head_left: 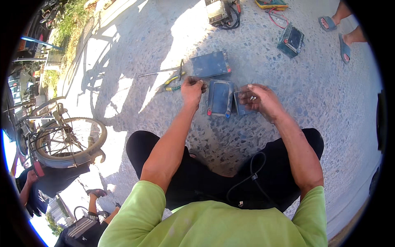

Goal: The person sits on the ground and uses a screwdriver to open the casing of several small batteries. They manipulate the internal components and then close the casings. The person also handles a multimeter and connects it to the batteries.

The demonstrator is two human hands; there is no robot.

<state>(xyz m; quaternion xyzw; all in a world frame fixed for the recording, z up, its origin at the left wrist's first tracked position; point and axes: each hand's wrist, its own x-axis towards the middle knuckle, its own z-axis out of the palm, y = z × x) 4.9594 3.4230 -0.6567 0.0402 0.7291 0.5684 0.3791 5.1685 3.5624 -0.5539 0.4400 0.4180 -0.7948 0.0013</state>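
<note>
My left hand point(192, 91) is closed in a pinch just left of an upright dark battery point(220, 96) with red and blue terminals at its near end. Whatever lies between those fingertips is too small to make out. To the battery's right, my right hand point(263, 101) is half curled, palm turned inward, around some small shiny metal pieces point(253, 98). Partly behind its fingers stands another dark battery point(240, 108). A larger dark battery point(210, 64) lies just beyond the middle one.
Left of the batteries lie yellow-handled pliers point(172, 81) and a T-handled rod point(158, 73). Farther off are a charger box point(218, 13) with cables, a multimeter point(271, 4) and another battery point(291, 40). Someone's sandalled feet point(329, 23) stand far right; a bicycle wheel point(38, 142) is left.
</note>
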